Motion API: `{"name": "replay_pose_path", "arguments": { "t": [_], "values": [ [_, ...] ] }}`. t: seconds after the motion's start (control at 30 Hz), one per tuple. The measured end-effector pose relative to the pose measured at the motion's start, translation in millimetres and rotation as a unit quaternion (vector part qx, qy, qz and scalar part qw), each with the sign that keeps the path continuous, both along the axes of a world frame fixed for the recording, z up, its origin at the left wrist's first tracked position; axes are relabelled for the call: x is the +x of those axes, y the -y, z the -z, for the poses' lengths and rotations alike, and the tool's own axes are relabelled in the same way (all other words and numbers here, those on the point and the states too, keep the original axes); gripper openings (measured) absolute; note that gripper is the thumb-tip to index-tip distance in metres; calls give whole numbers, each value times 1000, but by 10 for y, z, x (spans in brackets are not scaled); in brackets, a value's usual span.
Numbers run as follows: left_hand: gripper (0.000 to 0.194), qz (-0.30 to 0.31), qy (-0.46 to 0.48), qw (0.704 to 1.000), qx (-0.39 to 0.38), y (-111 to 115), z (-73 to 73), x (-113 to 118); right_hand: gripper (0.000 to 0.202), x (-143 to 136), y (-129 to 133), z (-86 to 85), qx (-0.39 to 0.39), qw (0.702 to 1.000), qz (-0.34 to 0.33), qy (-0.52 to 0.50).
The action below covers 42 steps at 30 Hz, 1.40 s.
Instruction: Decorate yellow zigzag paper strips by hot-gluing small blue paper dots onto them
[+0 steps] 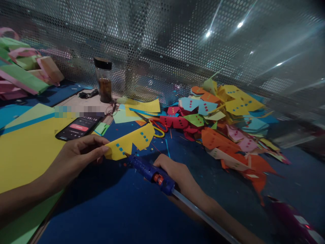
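My left hand (87, 152) pinches the left end of a yellow paper cutout (124, 144), which has a notch in its lower edge and small blue squares on two parts. My right hand (175, 169) is wrapped round a blue glue gun (144, 167), with a long clear glue stick (200, 213) coming out of its back. The gun's nozzle is at the lower edge of the yellow cutout, near the left group of squares. Scissors (159, 131) with red and yellow handles lie just behind the cutout.
A phone (78, 127) and a lidded jar (105, 81) of brown contents stand left of centre. Yellow sheets (22, 149) lie at left, folded green and pink paper (27, 74) behind. Colourful cutouts (220, 139) pile at right. A purple object (291, 217) is at lower right. Perforated metal (152, 40) rises behind.
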<state>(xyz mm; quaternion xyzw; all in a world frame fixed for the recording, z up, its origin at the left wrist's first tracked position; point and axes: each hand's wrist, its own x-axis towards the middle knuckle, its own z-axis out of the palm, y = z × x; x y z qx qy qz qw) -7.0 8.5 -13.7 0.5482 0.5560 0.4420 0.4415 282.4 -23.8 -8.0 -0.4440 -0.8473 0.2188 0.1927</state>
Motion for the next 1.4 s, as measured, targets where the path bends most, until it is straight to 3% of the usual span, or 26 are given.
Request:
{"name": "replay_pose_path", "arguments": {
  "t": [0.37,0.87,1.13,1.4],
  "values": [
    [26,14,-13,1000,11,11,66,-58,6,1,23,-22,11,1000,-5,6],
    [31,15,-26,1000,6,2,51,-62,21,-43,35,-44,-4,1000,-16,16],
    [30,6,-19,1000,-3,16,12,-36,17,-41,41,-60,-14,999,-4,41],
    [31,1,-20,1000,-6,14,-32,-3,7,-8,20,-11,-3,1000,-10,5]
  ]
}}
